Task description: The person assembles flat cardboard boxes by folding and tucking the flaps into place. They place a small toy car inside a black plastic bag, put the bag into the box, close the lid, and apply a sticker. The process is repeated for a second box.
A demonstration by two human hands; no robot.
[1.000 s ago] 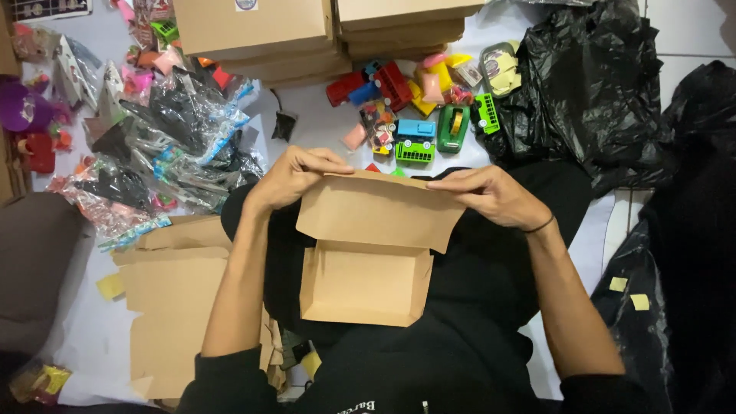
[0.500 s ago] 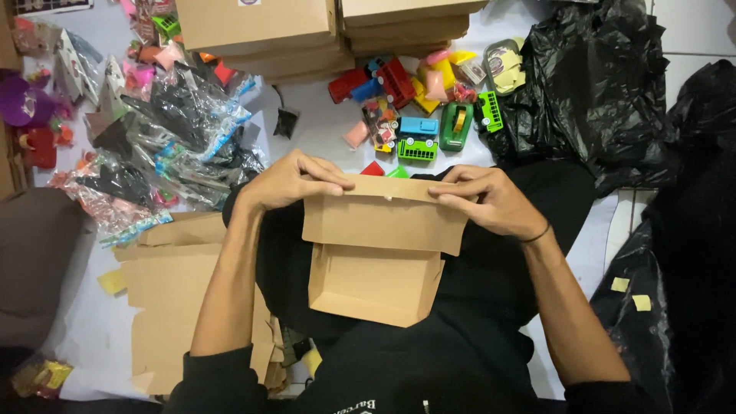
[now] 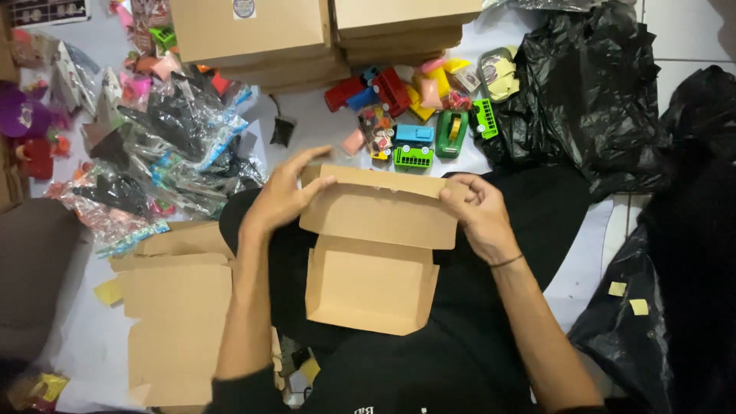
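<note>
A brown cardboard mailer box lies open on my lap, its lid flap raised toward the far side. My left hand grips the lid's left end, thumb along the top edge. My right hand pinches the lid's right end, folding a side tab inward. The box's tray is empty. A dark band circles my right wrist.
Flat unfolded box blanks lie at my left. Closed brown boxes are stacked ahead. Small colourful toy vehicles and a green tape dispenser sit in front. Bagged toys pile at the left, black plastic bags at the right.
Both hands have slid outward to the lid's two ends, and the lid flap has tipped a little farther toward me.
</note>
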